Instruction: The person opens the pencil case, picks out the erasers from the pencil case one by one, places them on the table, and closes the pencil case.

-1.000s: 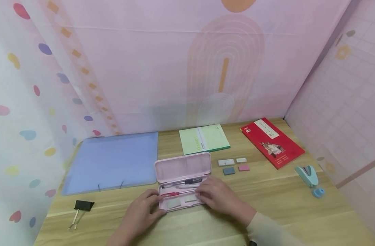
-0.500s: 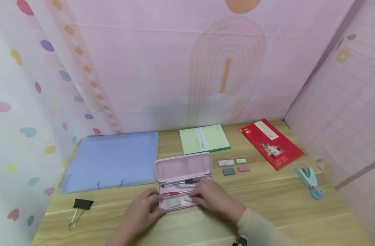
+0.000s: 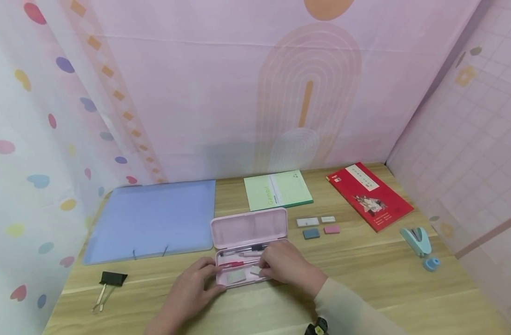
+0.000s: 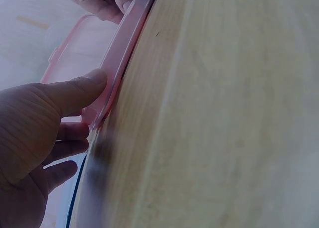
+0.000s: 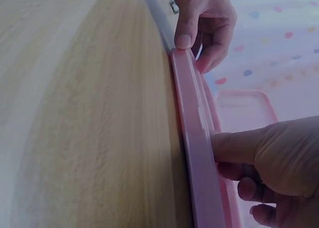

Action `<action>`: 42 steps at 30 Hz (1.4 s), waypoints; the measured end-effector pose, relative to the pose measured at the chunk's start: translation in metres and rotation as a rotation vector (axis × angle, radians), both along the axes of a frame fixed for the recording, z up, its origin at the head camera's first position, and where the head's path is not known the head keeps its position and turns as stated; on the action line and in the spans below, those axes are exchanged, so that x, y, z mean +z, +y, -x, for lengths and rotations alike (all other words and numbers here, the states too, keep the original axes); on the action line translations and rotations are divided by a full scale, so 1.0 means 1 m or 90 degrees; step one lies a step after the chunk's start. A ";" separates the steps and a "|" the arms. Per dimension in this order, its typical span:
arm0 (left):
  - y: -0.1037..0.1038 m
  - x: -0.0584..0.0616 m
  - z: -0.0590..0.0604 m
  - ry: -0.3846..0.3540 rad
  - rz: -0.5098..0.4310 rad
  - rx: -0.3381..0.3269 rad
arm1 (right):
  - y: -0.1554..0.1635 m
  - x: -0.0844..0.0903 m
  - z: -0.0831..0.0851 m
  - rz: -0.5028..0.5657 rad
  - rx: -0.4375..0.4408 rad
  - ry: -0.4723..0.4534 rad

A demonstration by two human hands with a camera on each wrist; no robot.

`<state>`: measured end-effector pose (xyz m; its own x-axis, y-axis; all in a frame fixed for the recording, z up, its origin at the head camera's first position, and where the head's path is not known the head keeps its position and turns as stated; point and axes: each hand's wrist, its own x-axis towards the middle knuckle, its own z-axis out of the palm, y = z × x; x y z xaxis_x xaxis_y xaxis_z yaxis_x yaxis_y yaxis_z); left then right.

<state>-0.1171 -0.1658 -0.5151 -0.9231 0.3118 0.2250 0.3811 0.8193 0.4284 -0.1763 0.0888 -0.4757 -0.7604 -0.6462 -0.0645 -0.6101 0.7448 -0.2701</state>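
An open pink pencil case [image 3: 249,228] lies on the wooden table, its lid tipped back. My left hand [image 3: 192,284] holds the case's left end, thumb [image 4: 89,91] on the front wall and fingers round the end. Inside the case, my right hand [image 3: 286,265] pinches a small white eraser [image 3: 255,270] near the front; in the right wrist view its curled fingers reach over the front wall. Left of that eraser lies a flat pale piece [image 3: 236,276]. A red pen [image 3: 231,264], a black-capped pen [image 3: 258,247] and a white pen [image 3: 249,254] lie behind, partly hidden by my right hand.
Several erasers [image 3: 311,233] sit right of the case. Behind are a green notebook [image 3: 276,190] and a red booklet [image 3: 370,197]. A blue folder [image 3: 155,223] and black binder clip [image 3: 113,278] lie left; a teal stapler [image 3: 417,241] and small blue object [image 3: 432,264] lie right.
My right hand has moved left inside the case and taken hold of the small white eraser, which has shifted slightly left. My left hand has stayed on the case.
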 end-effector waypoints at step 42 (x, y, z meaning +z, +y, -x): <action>0.000 0.002 -0.001 -0.004 0.001 0.003 | 0.176 -0.021 0.007 0.194 -0.268 -0.110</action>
<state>-0.1157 -0.1656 -0.5129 -0.9259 0.3081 0.2184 0.3747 0.8215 0.4299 -0.1830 0.2645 -0.4964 -0.9523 -0.2973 -0.0685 -0.2041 0.7879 -0.5810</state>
